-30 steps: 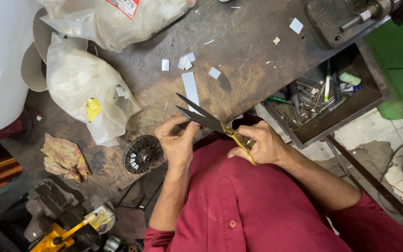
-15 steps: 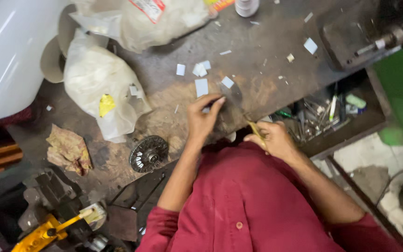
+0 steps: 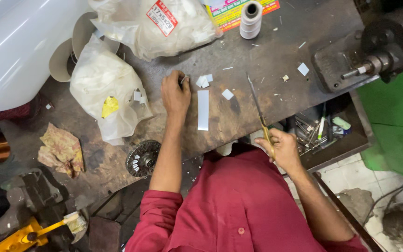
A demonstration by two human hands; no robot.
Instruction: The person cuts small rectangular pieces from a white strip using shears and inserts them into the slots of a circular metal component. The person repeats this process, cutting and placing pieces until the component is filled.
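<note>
Your left hand (image 3: 175,95) lies palm-down on the worn metal bench (image 3: 267,56), fingertips pinching a small white cut piece (image 3: 183,79) beside the little pile (image 3: 204,81). A long white strip (image 3: 203,109) lies flat just right of it. Your right hand (image 3: 283,148) grips brass-handled scissors (image 3: 259,109), blades closed and pointing away, clear of the work.
</note>
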